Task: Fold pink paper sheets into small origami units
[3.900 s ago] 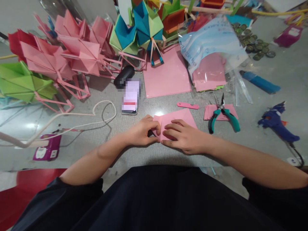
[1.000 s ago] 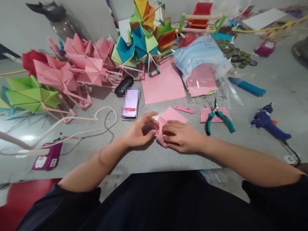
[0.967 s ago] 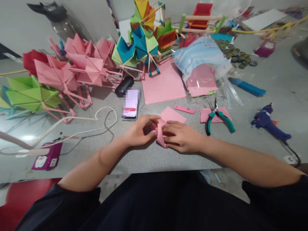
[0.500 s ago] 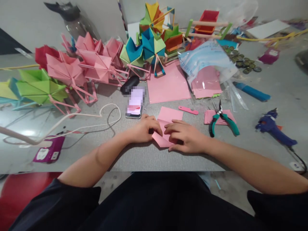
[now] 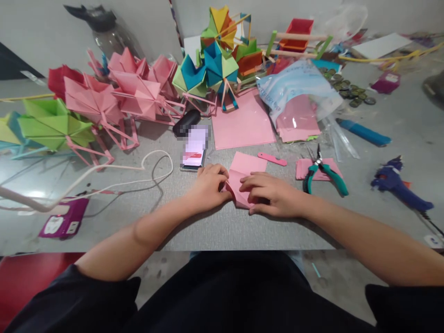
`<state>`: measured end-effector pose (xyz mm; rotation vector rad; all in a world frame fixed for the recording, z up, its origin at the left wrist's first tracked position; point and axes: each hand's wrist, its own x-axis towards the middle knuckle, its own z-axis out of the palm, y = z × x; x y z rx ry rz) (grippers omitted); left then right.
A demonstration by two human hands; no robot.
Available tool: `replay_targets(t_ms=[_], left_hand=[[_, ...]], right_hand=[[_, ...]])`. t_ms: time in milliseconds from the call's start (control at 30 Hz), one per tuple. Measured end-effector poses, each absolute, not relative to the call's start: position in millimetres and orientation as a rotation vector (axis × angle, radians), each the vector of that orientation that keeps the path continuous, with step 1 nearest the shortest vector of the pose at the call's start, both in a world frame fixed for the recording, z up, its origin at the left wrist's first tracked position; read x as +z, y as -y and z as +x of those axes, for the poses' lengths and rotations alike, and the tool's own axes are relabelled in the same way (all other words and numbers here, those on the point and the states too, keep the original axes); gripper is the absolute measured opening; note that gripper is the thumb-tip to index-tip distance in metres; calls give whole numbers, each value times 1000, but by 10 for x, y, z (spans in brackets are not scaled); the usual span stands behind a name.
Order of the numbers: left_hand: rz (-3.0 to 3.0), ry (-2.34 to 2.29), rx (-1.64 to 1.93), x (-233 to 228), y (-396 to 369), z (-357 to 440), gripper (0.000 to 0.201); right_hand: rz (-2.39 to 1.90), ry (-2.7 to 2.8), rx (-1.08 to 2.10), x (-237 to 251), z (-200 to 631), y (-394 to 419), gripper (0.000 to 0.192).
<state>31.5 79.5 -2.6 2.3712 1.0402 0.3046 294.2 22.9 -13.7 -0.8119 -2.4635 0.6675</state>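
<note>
A creased sheet of pink paper point(image 5: 248, 163) lies on the grey table between my hands, its near part folded up. My left hand point(image 5: 210, 187) grips the paper's left edge with thumb and fingers closed on it. From the right, my right hand point(image 5: 272, 194) holds the near part, fingertips on top and thumb at the near edge; part of the paper is hidden under it. Just beyond the sheet is a pink flat tool point(image 5: 272, 159). A phone point(image 5: 195, 145) lies beyond my left hand.
Green-handled pliers point(image 5: 322, 173) rest on small pink papers right of my hands, with a blue glue gun point(image 5: 398, 182) farther right. Folded paper wheels point(image 5: 93, 99) line the back left. A plastic bag point(image 5: 298, 88) covers pink sheets. A white cable point(image 5: 104, 166) loops at left.
The folded near corner of the pink paper has been drawn in, and the sheet has turned slightly. My left hand's thumb now presses at that fold; my right hand has shifted slightly right.
</note>
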Motion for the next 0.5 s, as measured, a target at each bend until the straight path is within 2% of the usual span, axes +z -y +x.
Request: replay_targets(t_ms=[267,500], left_hand=[[2399,-1061,346,-78,-813,310,16],[2402,-1100,335,-84,-812,375,27]], right_hand=[[-813,2438,702,-130,2944,-232,20],[-814,2438,723,-136,2983,-242,18]])
